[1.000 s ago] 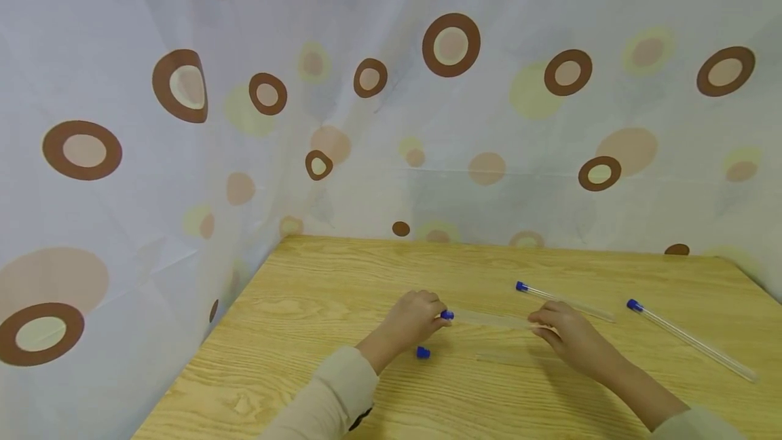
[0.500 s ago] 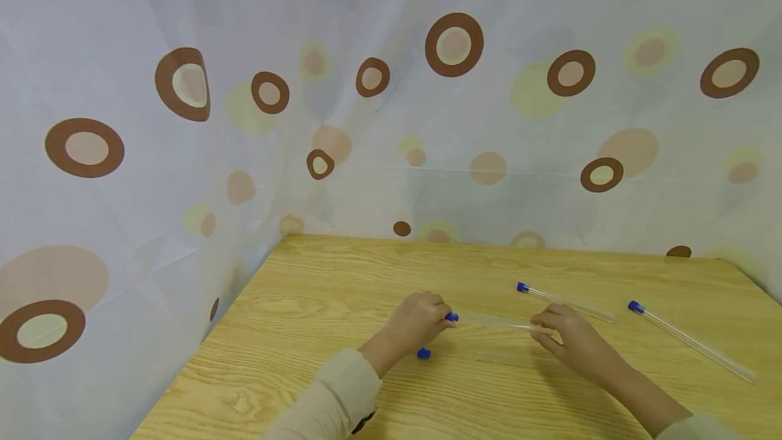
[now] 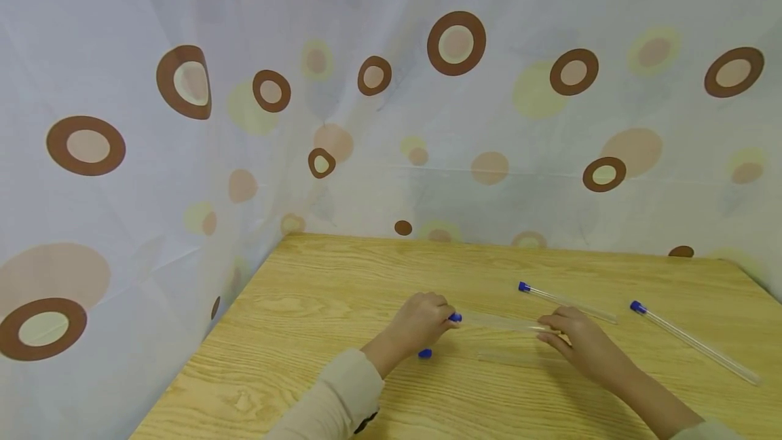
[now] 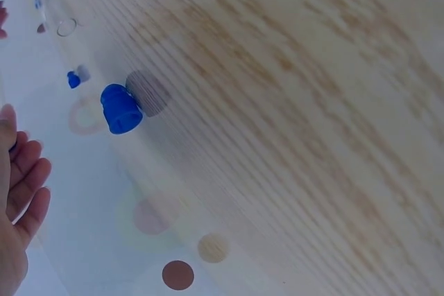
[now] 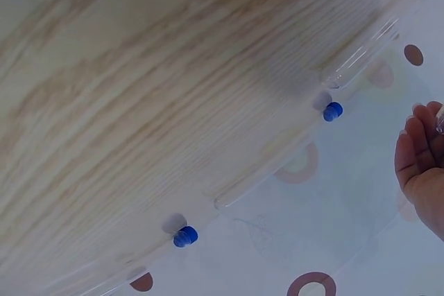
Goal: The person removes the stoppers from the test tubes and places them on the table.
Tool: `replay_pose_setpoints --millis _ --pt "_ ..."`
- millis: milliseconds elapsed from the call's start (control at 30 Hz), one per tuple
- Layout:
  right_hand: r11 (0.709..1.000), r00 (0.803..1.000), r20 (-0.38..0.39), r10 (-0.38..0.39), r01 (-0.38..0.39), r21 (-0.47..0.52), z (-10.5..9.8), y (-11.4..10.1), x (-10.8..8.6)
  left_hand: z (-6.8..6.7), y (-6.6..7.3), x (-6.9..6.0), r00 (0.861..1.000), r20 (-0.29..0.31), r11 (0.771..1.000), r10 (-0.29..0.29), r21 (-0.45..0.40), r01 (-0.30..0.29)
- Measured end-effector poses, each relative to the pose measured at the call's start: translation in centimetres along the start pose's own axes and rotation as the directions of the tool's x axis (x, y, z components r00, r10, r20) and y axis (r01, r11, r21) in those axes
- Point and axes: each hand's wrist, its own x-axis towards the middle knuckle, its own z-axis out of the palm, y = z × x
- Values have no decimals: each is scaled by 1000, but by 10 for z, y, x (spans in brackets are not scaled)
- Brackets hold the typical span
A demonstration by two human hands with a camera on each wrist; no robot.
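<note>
Blue cap [image 3: 455, 318] perhaps against tube [image 3: 502, 322]

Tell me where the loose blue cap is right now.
In the head view, the loose blue cap lies low near the middle, on the wooden table, just below the left hand and right of the left sleeve.

Wood-grain tbl [image 3: 293, 345] has 2 blue-capped clear tubes [image 3: 702, 345], 1 loose blue cap [image 3: 425, 353] & 1 other clear tube [image 5: 362, 53] on it.
</note>
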Motion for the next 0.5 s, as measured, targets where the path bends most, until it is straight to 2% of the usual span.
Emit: replay_pose_setpoints --millis 200,500 --pt "997 994 94 63 -67 30 -1 -2 0 4 0 -1 1000 -5 999 14 36 -14" --pt "993 993 96 66 -76 94 0 -3 -2 4 2 0 999 17 995 29 99 -31"
